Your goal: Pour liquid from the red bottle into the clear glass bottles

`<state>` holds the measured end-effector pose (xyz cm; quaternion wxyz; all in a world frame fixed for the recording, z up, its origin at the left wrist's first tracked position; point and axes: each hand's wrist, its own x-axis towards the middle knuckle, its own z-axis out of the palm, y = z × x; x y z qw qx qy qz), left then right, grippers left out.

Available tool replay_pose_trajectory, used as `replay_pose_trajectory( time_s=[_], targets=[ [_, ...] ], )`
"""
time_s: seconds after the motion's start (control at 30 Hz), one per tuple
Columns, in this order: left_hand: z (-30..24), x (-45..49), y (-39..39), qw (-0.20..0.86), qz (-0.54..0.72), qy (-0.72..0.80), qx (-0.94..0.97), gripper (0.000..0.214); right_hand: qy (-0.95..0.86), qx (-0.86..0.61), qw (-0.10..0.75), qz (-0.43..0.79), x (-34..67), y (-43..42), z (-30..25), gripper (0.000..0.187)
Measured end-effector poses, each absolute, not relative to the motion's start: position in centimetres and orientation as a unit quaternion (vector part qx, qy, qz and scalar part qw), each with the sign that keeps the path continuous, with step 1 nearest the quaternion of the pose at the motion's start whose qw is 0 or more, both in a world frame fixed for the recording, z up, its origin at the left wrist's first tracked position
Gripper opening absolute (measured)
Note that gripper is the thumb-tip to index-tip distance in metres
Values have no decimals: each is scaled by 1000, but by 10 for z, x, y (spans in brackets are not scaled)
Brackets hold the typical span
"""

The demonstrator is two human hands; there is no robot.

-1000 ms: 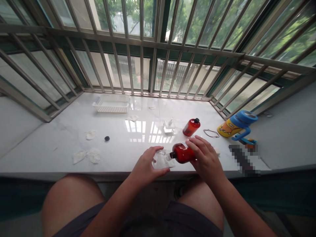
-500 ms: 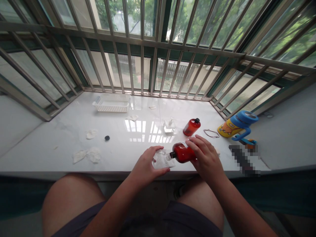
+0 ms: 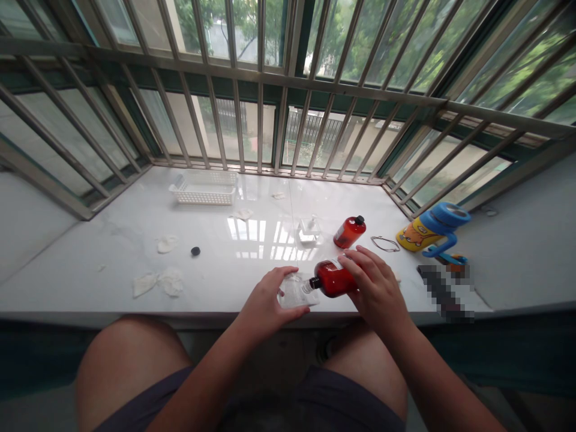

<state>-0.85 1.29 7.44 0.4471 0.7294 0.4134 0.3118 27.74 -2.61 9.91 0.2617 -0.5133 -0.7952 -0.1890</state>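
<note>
My right hand point(image 3: 375, 291) is wrapped round a red bottle point(image 3: 332, 278) tipped on its side, its open neck pointing left. The neck meets a small clear container point(image 3: 294, 292) that my left hand point(image 3: 265, 303) grips near the front edge of the white marble sill point(image 3: 112, 240). A second red bottle point(image 3: 349, 231) with a black cap stands tilted farther back. A loose black cap point(image 3: 195, 251) lies to the left.
A clear glass piece point(image 3: 308, 230) sits behind the hands. A white basket point(image 3: 204, 189) stands at the back left. Crumpled tissues point(image 3: 158, 282) lie at the left. At the right are a yellow and blue cup point(image 3: 429, 228) and a wire loop point(image 3: 384, 243). Window bars point(image 3: 256, 120) close the back.
</note>
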Motion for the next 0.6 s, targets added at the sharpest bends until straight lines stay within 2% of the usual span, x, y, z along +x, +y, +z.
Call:
replay_pose_trajectory(
  time_s=[0.6],
  targets=[
    [70, -9, 13, 440, 310, 416, 733, 74, -793, -517, 260, -189, 276, -25, 96, 57]
  ],
)
